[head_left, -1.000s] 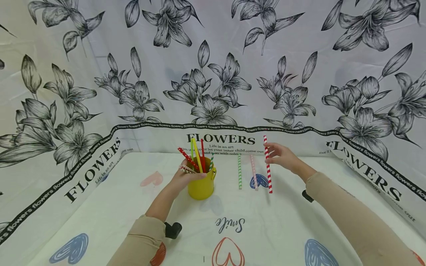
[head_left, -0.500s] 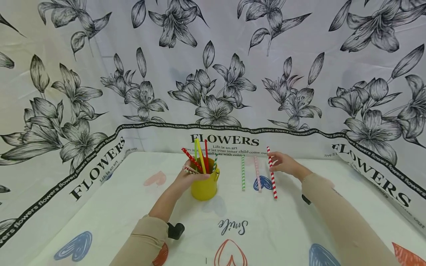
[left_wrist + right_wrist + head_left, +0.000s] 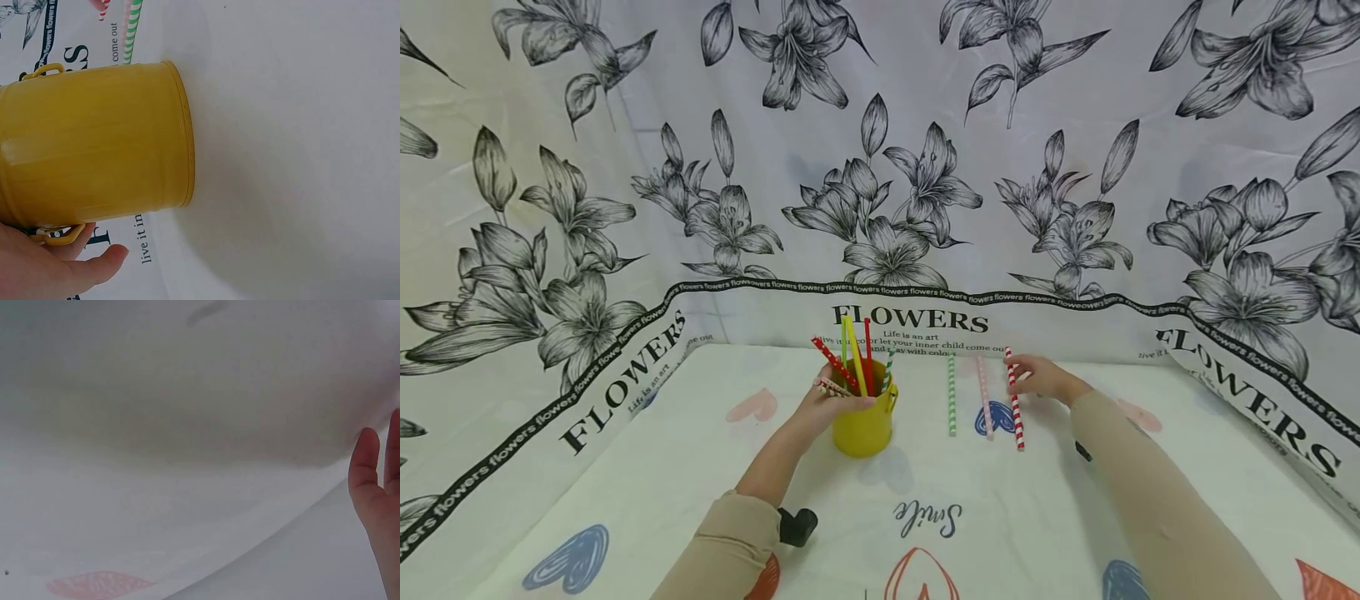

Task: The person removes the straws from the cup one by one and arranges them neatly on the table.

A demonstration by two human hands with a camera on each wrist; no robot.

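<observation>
A yellow bucket (image 3: 862,429) stands on the table with several coloured paper straws in it, among them a yellow straw (image 3: 857,358) and a red straw with white dots (image 3: 835,364). My left hand (image 3: 823,417) grips the bucket at its left side near the rim, thumb across the front. Its fingers lie partly behind the bucket. To the right, my right hand (image 3: 1043,379) holds the upper part of a red-and-white striped straw (image 3: 1016,412), fingertips at its right side. That straw's lower end rests on the cloth. In the right wrist view only two fingers (image 3: 364,459) show.
Left of the striped straw lie a pink-and-white straw (image 3: 985,400) and a green-and-white straw (image 3: 952,396), roughly parallel. A white tablecloth (image 3: 1000,508) with printed hearts covers the table. Behind it hangs a flower-printed curtain (image 3: 730,67).
My right hand has come down, and the upper end of the red-and-white straw has sunk toward the tablecloth. The view has shifted slightly. My left hand stays at the bucket.
</observation>
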